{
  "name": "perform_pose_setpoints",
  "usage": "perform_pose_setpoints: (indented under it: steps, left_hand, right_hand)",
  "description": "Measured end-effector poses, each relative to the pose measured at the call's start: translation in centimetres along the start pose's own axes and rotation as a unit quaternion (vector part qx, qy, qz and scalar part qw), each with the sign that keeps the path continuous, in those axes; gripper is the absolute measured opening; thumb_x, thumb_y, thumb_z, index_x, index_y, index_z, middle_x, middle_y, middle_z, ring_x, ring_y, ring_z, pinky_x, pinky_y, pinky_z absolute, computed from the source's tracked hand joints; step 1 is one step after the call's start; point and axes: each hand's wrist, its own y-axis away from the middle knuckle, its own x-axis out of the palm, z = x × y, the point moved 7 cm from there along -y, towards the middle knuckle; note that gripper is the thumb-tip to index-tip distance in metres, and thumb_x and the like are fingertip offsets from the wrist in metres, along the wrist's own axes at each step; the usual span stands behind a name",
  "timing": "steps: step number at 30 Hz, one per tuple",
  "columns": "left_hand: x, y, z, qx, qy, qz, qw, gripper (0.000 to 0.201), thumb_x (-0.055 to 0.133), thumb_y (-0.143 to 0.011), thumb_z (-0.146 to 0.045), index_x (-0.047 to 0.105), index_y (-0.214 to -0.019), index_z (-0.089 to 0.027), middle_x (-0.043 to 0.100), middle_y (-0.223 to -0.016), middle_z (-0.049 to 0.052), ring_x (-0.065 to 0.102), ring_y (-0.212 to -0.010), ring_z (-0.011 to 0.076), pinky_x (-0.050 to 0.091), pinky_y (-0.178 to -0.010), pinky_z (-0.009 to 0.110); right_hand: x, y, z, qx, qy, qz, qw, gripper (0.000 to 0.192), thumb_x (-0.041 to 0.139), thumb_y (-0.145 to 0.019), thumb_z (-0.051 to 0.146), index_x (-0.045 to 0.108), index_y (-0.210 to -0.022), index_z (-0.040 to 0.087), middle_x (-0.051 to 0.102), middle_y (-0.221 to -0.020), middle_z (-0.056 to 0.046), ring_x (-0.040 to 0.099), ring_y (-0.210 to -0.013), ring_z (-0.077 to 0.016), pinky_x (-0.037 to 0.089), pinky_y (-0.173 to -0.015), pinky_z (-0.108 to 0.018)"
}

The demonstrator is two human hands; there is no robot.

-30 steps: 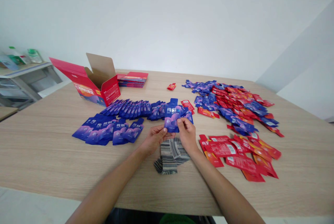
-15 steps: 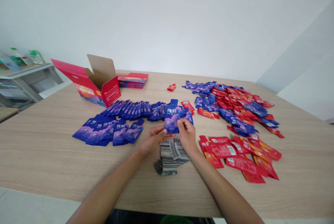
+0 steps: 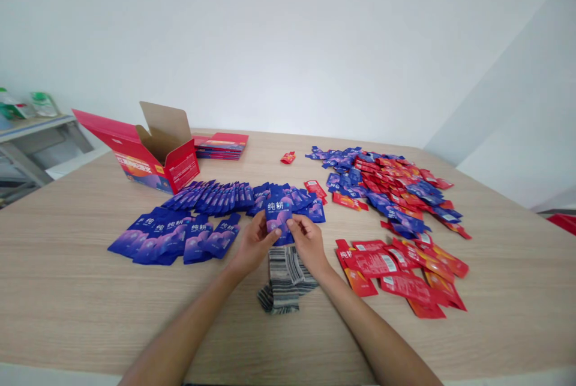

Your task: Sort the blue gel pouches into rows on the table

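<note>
I have the blue pouch point(image 3: 279, 218) pinched upright between both hands, my left hand point(image 3: 252, 246) closed on its left edge and my right hand point(image 3: 306, 242) closed on its right edge, thumbs on the printed face. Directly under the grip lies a striped cloth point(image 3: 283, 281) on the wooden table point(image 3: 67, 290). Just beyond the grip runs a row of blue pouches point(image 3: 225, 195) standing overlapped, and to the left of it a fanned group of blue pouches point(image 3: 173, 237) lies flat. To the right of the grip a spread of red sachets point(image 3: 400, 272) sits near my right wrist, and farther off on that side is a mixed heap of red and blue packets point(image 3: 391, 185). An open red carton point(image 3: 155, 155) stands well off to the far left, with a flat stack of boxes point(image 3: 220, 146) behind it. Nothing blocks the pouch. Compared with half a second ago, the pouch sits lower and closer to me, with my thumbs nearer together, and my view has swung a little to the right
</note>
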Motion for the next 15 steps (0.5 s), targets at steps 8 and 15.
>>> perform_pose_setpoints:
  steps: [8,15]
  left_hand:
    - [-2.4,-0.5,0.2,0.013,-0.097,-0.057,0.994,0.078,0.066,-0.087,-0.042,0.03,-0.15,-0.016,0.042,-0.07,-0.008,0.04,-0.06,0.0091,0.032,-0.056,0.021]
    - [-3.4,-0.7,-1.3,-0.002,-0.21,-0.066,0.975,0.063,0.061,-0.087,-0.045,0.048,-0.14,-0.013,0.037,-0.064,-0.008,0.035,-0.058,0.0101,0.027,-0.055,0.023]
  right_hand:
    - [1.2,0.1,-1.4,0.033,-0.081,0.035,0.996,0.04,0.066,-0.084,0.046,0.061,-0.116,0.022,0.064,-0.074,0.002,0.058,-0.061,-0.0157,0.051,-0.058,-0.028]
    - [2.5,0.7,-1.7,-0.009,0.009,0.113,0.993,0.015,0.064,-0.083,0.035,0.068,-0.09,0.022,0.065,-0.072,0.0,0.062,-0.063,-0.0164,0.05,-0.06,-0.028]
